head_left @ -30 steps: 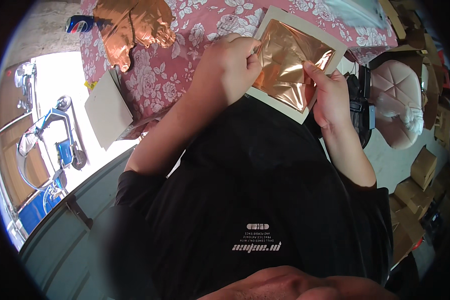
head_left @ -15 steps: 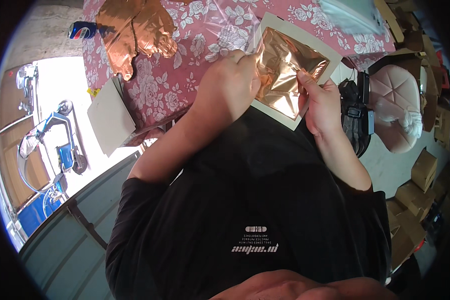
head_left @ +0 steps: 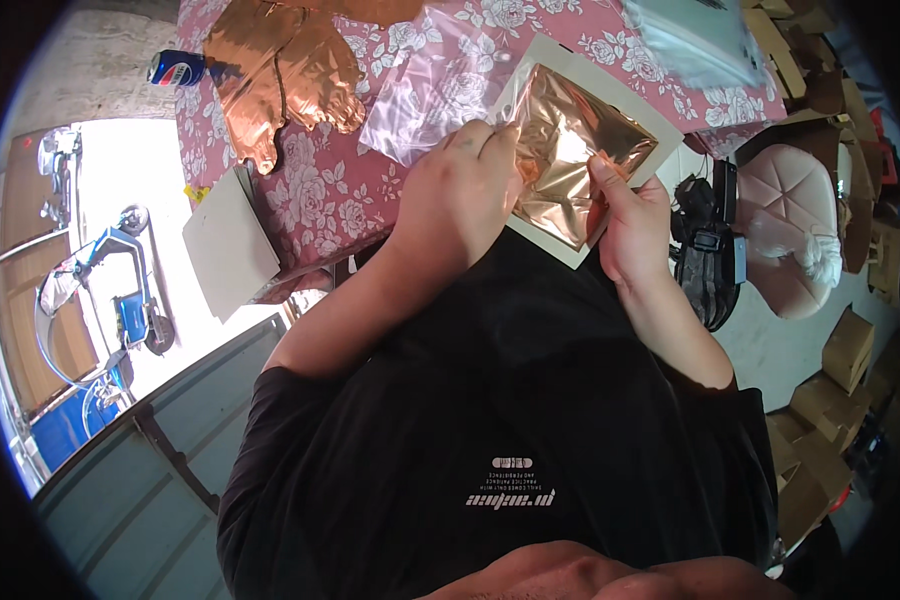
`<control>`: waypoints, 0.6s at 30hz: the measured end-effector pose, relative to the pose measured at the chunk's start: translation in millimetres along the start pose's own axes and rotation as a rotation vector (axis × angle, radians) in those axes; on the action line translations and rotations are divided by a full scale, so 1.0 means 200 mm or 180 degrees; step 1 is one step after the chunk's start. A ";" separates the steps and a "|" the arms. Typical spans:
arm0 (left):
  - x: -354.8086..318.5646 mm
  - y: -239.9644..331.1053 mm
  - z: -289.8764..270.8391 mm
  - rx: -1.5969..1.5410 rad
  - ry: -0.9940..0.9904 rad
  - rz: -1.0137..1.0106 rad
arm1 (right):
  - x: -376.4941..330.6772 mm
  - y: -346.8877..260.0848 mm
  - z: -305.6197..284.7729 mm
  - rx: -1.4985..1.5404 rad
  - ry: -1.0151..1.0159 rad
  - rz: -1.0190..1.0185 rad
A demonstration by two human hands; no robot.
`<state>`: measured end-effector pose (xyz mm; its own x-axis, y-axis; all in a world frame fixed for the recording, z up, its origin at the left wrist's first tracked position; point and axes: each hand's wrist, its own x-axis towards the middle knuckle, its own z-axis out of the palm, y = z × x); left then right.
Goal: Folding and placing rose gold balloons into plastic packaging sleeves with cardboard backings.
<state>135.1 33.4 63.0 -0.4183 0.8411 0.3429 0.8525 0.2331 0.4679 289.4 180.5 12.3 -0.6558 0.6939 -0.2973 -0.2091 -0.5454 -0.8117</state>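
A pale card [head_left: 653,112] with a crinkled gold foil sheet [head_left: 570,125] on its face is held tilted above my lap, at the table's near edge. My right hand [head_left: 635,220] grips its right side, thumb pressed on the foil and fingers behind the card. My left hand [head_left: 460,185] is closed at the card's left corner, its fingertips partly hidden. Clear plastic film [head_left: 425,90] spreads over the table beyond my left knuckles and meets the card's upper left edge. Whether my left fingers also pinch the film cannot be made out.
On the flowered pink tablecloth [head_left: 315,205] lie copper-coloured foil [head_left: 290,65] and a stack of clear plastic bags [head_left: 695,40]. A blue can [head_left: 177,68] is at the far left. Pale cards [head_left: 230,245] stand at the table's left edge. A padded chair [head_left: 785,195] and cardboard boxes [head_left: 820,430] are right.
The clear film has dropped and spread flatter on the table left of the card. The card has shifted slightly down in view; both hands keep their places on it.
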 end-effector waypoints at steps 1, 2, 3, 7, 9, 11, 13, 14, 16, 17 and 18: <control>0.00 0.00 0.00 0.0062 -0.0046 -0.0057 | 0.00 0.00 0.02 -0.0002 -0.0008 0.0005; 0.01 0.01 0.00 0.0076 -0.0035 -0.0037 | 0.00 -0.01 0.04 0.0017 -0.0022 -0.0013; 0.02 0.02 -0.01 0.0139 0.0048 0.0076 | 0.00 -0.01 0.05 0.0028 -0.0033 -0.0033; 0.04 0.01 -0.01 0.0200 0.0354 0.0134 | 0.02 -0.02 0.05 0.0012 -0.0089 0.0062; 0.06 0.00 -0.01 0.0232 0.0417 0.0123 | 0.01 -0.01 0.05 -0.0043 -0.0157 0.0075; 0.08 -0.01 0.01 0.0269 0.0484 0.0114 | 0.01 -0.01 0.05 -0.0088 -0.0229 0.0043; 0.09 -0.03 0.04 0.0391 0.0551 0.0205 | 0.00 -0.01 0.06 -0.0080 -0.0231 0.0027; 0.10 -0.02 0.04 0.0391 0.0551 0.0204 | 0.00 -0.01 0.07 -0.0069 -0.0219 0.0011; 0.10 -0.01 0.04 0.0436 0.0357 0.0077 | 0.00 -0.02 0.08 -0.0084 -0.0202 0.0017; 0.10 -0.01 0.04 0.0433 0.0357 0.0080 | -0.01 -0.03 0.09 -0.0100 -0.0187 0.0020; 0.10 -0.01 0.05 0.0303 0.0348 0.0144 | -0.01 -0.02 0.09 -0.0101 -0.0184 0.0018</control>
<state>127.8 53.9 60.7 -0.4059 0.7950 0.4509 0.8949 0.2457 0.3725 278.6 173.7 25.7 -0.6978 0.6622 -0.2730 -0.1830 -0.5333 -0.8259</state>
